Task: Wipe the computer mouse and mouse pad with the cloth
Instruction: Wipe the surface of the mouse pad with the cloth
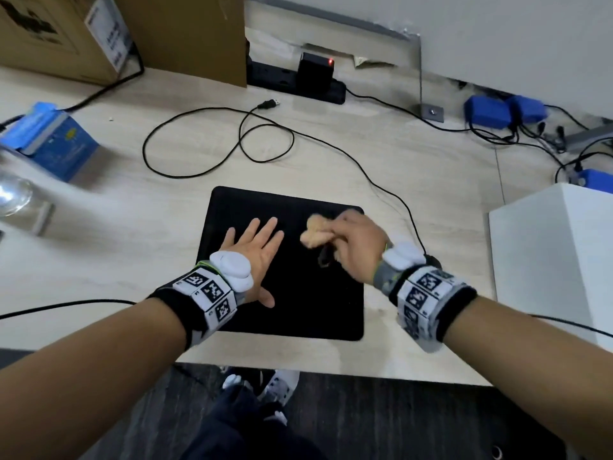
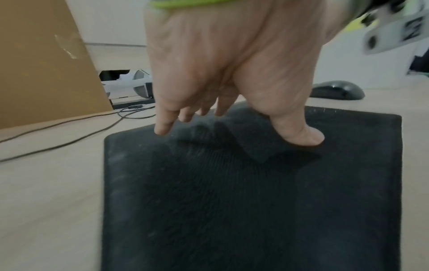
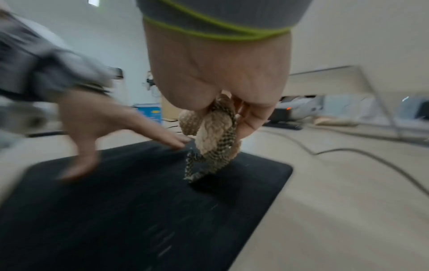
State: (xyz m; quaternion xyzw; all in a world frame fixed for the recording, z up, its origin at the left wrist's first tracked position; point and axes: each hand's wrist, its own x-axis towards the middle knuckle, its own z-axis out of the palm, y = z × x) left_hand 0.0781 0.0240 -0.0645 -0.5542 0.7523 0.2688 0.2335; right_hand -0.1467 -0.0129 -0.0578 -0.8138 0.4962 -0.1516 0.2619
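A black mouse pad lies on the light wooden desk near its front edge. My left hand lies flat on the pad's left half, fingers spread and straight; the left wrist view shows its fingertips and thumb pressing the pad. Over the pad's right half, my right hand grips a bunched beige cloth. The cloth hangs from the curled fingers down to just above the pad. The dark mouse sits on the desk right of the pad, mostly hidden behind my right wrist in the head view.
The mouse's black cable loops across the desk behind the pad to a loose USB plug. A cardboard box and power strip stand at the back. A blue box is at left, a white box at right.
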